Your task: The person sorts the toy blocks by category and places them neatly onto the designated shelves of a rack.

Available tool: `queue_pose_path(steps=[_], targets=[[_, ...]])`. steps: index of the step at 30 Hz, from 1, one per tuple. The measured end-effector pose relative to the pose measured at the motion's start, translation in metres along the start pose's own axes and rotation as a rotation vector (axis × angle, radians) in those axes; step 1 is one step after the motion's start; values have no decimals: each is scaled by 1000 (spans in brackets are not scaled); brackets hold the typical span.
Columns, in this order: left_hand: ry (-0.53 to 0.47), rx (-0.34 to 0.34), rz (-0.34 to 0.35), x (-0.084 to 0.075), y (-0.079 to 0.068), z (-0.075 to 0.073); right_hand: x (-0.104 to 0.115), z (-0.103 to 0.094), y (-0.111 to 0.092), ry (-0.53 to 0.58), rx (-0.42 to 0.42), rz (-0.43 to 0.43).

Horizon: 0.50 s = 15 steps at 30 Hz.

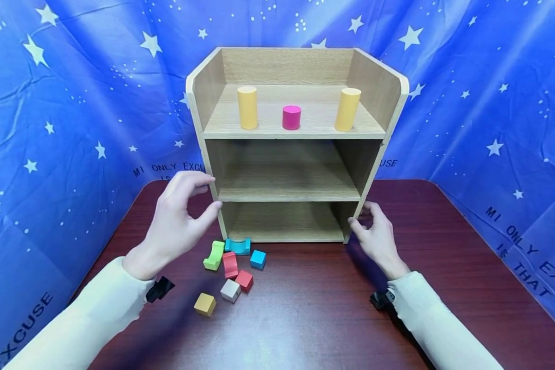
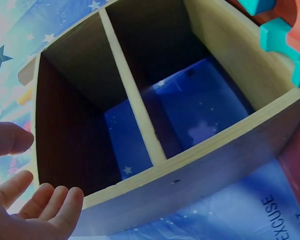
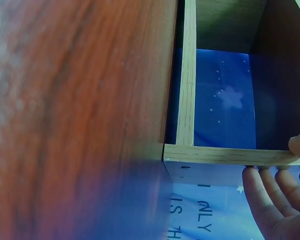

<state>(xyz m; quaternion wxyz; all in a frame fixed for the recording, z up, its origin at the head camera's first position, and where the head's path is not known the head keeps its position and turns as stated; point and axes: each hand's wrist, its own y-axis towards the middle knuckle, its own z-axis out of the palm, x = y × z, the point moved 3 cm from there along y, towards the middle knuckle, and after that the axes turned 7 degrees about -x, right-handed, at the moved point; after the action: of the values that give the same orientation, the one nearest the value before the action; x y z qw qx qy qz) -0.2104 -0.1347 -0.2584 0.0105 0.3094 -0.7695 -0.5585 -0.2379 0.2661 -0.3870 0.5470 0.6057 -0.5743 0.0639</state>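
Observation:
A wooden shelf unit [image 1: 287, 67] stands upright on the table, its two lower compartments open towards me. My right hand [image 1: 376, 236] grips its right side panel low down; in the right wrist view the thumb lies at the panel's front edge and the fingers of that hand [image 3: 280, 205] lie along the outer face. Beside the left side panel is my left hand [image 1: 176, 221], thumb and fingers spread apart and holding nothing. The left wrist view has the fingertips of this hand [image 2: 65, 205] close to the panel's edge; whether they touch it I cannot tell.
On the top board stand two yellow cylinders [image 1: 247, 108] [image 1: 348, 110] with a short pink cylinder [image 1: 291, 117] between them. Green [image 1: 215, 255], teal [image 1: 238, 247] and red [image 1: 230, 265] curved blocks lie by the shelf's lower left, with several cubes [image 1: 205, 304]. Blue starry cloth [image 1: 74, 103] hangs around the table [image 1: 305, 308].

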Motion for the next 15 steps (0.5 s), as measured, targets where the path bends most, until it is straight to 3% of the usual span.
queue_pose_path(steps=[15], targets=[[38, 135, -36, 19, -33, -6, -1, 1, 1, -2, 0, 6]])
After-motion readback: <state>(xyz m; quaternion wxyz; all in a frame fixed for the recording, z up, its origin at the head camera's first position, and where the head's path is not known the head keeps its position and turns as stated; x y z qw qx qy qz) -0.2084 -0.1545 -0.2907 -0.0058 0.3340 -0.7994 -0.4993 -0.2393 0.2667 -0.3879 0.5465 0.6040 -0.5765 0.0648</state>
